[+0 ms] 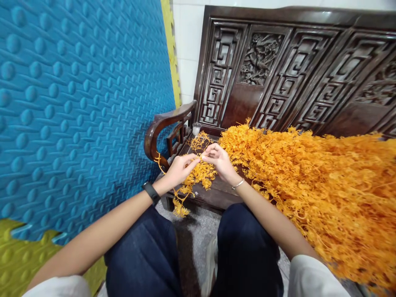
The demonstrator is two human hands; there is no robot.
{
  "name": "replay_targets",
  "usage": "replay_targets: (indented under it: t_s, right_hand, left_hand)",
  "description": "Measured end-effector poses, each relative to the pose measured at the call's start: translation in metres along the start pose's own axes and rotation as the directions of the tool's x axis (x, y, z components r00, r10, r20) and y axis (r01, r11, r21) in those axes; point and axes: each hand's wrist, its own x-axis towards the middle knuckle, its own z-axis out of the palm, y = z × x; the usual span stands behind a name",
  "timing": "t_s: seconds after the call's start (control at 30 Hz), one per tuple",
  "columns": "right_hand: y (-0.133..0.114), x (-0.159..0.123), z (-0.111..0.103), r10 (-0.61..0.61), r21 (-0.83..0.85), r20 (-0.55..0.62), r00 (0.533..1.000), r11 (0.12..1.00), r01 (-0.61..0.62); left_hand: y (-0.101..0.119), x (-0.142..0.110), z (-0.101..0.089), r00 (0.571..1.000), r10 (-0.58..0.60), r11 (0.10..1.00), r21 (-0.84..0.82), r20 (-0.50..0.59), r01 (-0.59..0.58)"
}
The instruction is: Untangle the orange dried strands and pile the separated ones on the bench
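Note:
My left hand (181, 169), with a black band on the wrist, has its thumb and fingers pinched together. My right hand (220, 161), a silver bracelet on its wrist, meets it fingertip to fingertip, its other fingers loosely curled. Between the fingertips is a small bit of an orange artificial flower sprig (201, 157), mostly hidden by the fingers. Just below the hands, more orange sprigs (202, 175) lie on the dark wooden seat (221, 191), and some hang over its front edge. A thin orange stem (159, 161) sticks out behind my left wrist.
A large heap of orange artificial flowers (334, 177) covers the bench to the right. Bare orange stems (199, 141) lie behind my hands near a small white cup (196, 129). The curved armrest (153, 134) and carved backrest (238, 99) bound the seat; a blue foam mat (77, 123) stands left.

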Motion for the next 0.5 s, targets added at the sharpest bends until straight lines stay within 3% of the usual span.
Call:
replay_targets:
  t_s: [0.27, 0.5]
  right_hand:
    - [0.001, 0.001, -0.002, 0.147, 0.178, 0.038, 0.988, 0.972, -0.152]
    - [0.011, 0.006, -0.006, 0.27, 0.294, 0.159, 0.949, 0.905, -0.307]
  left_hand:
    - [-0.002, -0.001, 0.003, 1.0, 0.007, 0.994, -0.112, 0.006, -0.006]
    - [-0.001, 0.001, 0.001, 0.998, 0.001, 0.986, -0.164, 0.063, 0.009]
